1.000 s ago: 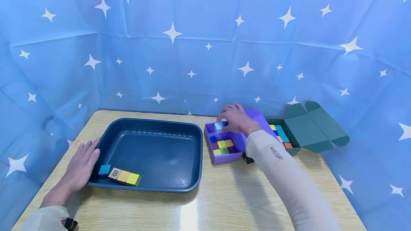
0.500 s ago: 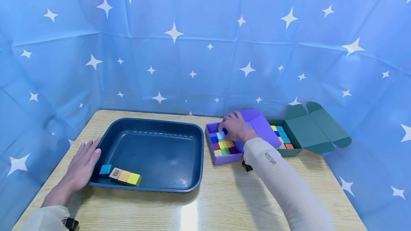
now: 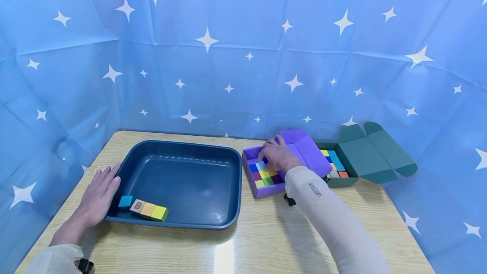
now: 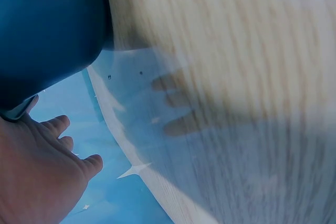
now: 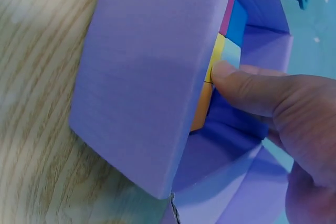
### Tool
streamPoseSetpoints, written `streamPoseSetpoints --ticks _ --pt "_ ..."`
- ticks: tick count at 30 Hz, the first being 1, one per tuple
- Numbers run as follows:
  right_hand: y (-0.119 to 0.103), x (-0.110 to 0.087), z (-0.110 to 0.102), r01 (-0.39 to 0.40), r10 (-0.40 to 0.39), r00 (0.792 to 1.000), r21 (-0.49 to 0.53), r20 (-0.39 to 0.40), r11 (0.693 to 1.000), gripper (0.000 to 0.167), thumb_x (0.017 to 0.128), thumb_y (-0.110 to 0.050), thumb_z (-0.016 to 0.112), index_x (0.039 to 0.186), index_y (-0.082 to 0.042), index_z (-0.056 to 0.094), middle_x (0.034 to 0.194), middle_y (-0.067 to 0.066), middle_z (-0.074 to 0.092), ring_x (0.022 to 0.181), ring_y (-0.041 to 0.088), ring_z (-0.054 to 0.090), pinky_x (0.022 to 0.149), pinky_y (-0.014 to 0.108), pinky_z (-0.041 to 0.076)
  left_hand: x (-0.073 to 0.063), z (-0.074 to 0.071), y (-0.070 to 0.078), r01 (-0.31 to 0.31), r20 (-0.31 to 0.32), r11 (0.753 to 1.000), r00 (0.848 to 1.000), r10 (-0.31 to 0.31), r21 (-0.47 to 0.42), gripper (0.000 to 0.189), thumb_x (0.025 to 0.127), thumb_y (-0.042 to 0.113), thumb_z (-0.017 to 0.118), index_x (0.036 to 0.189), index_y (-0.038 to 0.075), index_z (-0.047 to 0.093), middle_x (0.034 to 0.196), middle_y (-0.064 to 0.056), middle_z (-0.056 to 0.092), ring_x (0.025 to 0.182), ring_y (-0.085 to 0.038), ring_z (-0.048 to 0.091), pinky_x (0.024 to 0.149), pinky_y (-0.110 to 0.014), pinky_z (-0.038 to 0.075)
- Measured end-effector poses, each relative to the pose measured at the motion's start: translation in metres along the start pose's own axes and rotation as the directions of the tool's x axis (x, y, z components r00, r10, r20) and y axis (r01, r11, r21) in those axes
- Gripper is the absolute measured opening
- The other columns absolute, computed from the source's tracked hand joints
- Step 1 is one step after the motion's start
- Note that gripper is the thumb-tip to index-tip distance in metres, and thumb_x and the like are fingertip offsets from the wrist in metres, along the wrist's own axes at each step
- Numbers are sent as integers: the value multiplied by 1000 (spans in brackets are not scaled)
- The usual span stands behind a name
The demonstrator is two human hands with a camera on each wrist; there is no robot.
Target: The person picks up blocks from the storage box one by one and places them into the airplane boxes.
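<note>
A light blue cube sits in the purple box, level with the cubes around it. My right hand pinches it; in the right wrist view the thumb lies at the light blue cube, beside a yellow cube. The fingertips behind it are partly hidden. Several other coloured cubes fill the front of that box. At the left, my left hand rests with straight fingers against the side of the dark blue tray. A blue cube and a short row with a letter B cube lie in the tray.
A green box with several cubes stands behind the right arm, its lid folded out to the right. The purple box's lid stands open beside the right hand. A blue starred curtain closes off the back and sides.
My right hand has brought the light blue cube from the back of the purple box toward the front and lowered it beside the other cubes. The left hand stays at the tray.
</note>
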State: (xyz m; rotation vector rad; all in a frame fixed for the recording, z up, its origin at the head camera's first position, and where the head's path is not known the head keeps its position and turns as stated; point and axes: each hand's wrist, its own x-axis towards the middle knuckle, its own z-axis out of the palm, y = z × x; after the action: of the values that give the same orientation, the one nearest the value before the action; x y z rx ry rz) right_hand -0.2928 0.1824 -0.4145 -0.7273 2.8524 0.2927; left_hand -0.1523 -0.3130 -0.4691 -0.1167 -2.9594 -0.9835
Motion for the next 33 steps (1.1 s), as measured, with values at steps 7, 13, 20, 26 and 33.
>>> streamPoseSetpoints --ticks 7,13,20,26,33 --pt "-3 1 3 -16 16 1000 8 16 1000 29 82 -35 78 111 -33 74 133 -4 64 143 29 35 121 61 4 0 0 1 -1 -4 1000 1000 1 3 59 107 37 20 158 11 7 156 -38 6 145 -53 -12 110 -75 -5" --pt "-3 2 -2 -9 10 999 28 -35 1000 24 81 -33 79 105 -31 76 128 -3 67 140 30 38 120 62 6 0 0 0 5 0 1000 1000 -5 4 59 107 38 20 158 12 6 157 -37 6 145 -53 -13 109 -76 -5" --pt "-20 7 -27 82 -61 975 95 -212 992 17 82 -33 78 98 -27 77 117 -6 68 132 27 43 121 60 7 1 -2 1 6 1 1000 1000 -6 1 59 107 38 20 158 13 4 157 -37 4 145 -54 -13 109 -76 -5" --pt "-66 21 -44 182 -163 960 64 -226 981 24 85 -42 74 105 -28 75 123 -6 65 137 24 39 122 57 8 0 -1 1 8 -1 1000 1000 -8 0 59 107 38 19 158 12 5 157 -37 5 145 -54 -12 109 -76 -5" --pt "-130 39 -48 277 -268 949 34 -166 960 29 85 -49 71 109 -33 72 126 -11 63 139 19 38 123 52 8 0 0 0 7 2 1000 1000 -7 -12 58 107 38 17 158 11 5 157 -37 5 145 -53 -14 109 -76 -6"
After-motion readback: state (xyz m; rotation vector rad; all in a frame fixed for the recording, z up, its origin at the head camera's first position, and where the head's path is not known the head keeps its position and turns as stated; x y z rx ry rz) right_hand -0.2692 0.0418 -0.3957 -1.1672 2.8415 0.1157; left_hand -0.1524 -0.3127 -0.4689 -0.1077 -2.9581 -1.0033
